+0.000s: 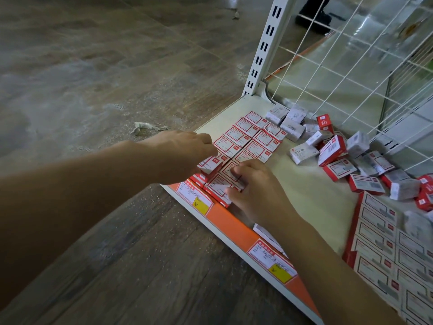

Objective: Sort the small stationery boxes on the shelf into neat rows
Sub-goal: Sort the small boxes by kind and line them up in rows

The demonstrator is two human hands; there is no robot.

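Note:
Small red-and-white stationery boxes [254,136] lie in two neat rows along the left end of a cream shelf [304,184]. My left hand [185,153] grips a box [210,165] at the near end of the left row, slightly raised and tilted. My right hand [255,186] rests with curled fingers on the nearest boxes of the right row [222,184], at the shelf's front edge. A loose heap of red and grey boxes [351,156] lies at the back right. Another flat block of boxes [393,249] fills the near right.
A white wire grid [351,66] backs the shelf, with a slotted upright post [264,45] at its left corner. The front lip is orange with price labels [194,198]. Crumpled paper [145,126] lies on the wooden floor. A person's dark shoe [314,17] shows behind the grid.

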